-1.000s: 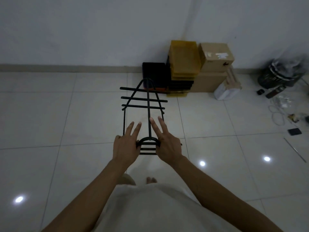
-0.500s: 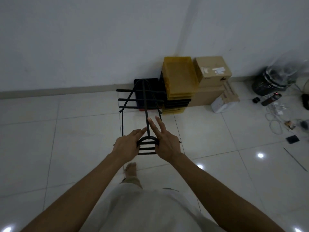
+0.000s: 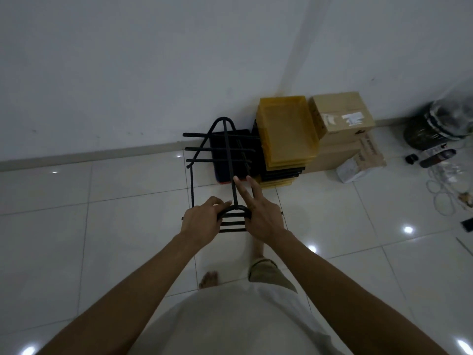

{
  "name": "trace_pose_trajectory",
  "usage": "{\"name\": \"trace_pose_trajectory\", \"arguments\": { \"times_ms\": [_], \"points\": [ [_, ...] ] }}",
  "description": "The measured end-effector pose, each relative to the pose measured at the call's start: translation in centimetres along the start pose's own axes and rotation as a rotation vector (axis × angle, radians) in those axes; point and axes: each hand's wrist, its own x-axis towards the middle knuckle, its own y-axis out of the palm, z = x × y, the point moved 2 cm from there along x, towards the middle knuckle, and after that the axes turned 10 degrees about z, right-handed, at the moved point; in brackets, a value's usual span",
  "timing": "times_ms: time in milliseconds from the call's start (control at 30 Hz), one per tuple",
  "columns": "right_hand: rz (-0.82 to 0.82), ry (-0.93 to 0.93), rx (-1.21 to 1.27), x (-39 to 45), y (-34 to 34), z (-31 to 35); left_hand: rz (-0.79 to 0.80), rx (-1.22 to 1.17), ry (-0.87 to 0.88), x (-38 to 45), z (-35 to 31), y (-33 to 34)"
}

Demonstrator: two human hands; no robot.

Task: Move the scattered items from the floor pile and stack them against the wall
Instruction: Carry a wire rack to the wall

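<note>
A black metal wire rack [image 3: 225, 152] is carried in front of me, its far end reaching over the items by the wall. My left hand [image 3: 202, 221] grips the rack's near curved end with curled fingers. My right hand [image 3: 261, 213] holds the other side of that end, two fingers stretched forward along the bars. Against the white wall stand a black flat item [image 3: 238, 160], a stack of yellow trays [image 3: 286, 131] on black trays [image 3: 281, 172], and cardboard boxes [image 3: 340, 116].
A white packet [image 3: 358, 165] leans on the lower box. At the right lie a bagged dark round object [image 3: 435, 124], a remote-like item [image 3: 437, 157], white cable loops [image 3: 442, 190] and small bits. My bare feet [image 3: 208, 279] stand on glossy white tiles.
I have walked closer to the wall; the rack's far end now overlaps the black item and trays. My left fingers have curled round the rack's end.
</note>
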Motion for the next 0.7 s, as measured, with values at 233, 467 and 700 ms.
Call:
{"name": "trace_pose_trajectory", "arguments": {
  "times_ms": [233,467,700],
  "points": [
    [0.048,-0.015,0.010,7.1,-1.7,-6.1,0.048,-0.007,-0.094,8.5,-1.0,-1.7],
    [0.145,-0.054,0.022,14.1,-4.1,-13.3,0.018,-0.095,-0.172,17.6,-3.0,-2.7],
    [0.193,-0.016,0.028,21.5,-1.2,-19.2,0.066,-0.089,-0.172,26.8,-0.6,-0.3]
  ]
}}
